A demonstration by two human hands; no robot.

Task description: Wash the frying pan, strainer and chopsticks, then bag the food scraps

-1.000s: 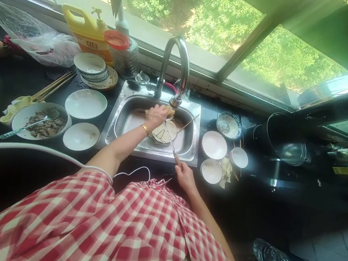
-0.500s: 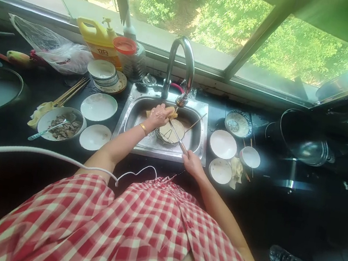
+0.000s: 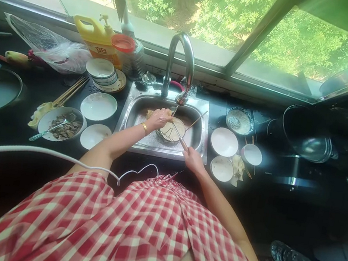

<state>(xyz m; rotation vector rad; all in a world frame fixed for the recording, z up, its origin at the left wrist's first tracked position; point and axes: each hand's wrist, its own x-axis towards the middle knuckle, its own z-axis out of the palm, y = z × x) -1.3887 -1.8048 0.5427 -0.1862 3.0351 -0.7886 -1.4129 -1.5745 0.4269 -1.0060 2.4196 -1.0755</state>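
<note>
Over the sink, my right hand is closed around the wooden handle of a long metal-shafted utensil. Its far end is hidden, so I cannot tell its exact kind. My left hand is wrapped about that far end below the faucet, pressing a yellowish cloth against it. The cloth is largely covered by the fingers. Under the shaft lies a round pale item with a wire rack. A thin stick leans at the sink's right side.
Left of the sink are white bowls, a bowl of dark food with a spoon, chopsticks and stacked bowls. More bowls and a crumpled cloth lie right. A white cable crosses before me.
My left hand has shifted slightly right and down along the utensil, covering more of the cloth. My right hand keeps its hold on the handle. The view has tilted a little.
</note>
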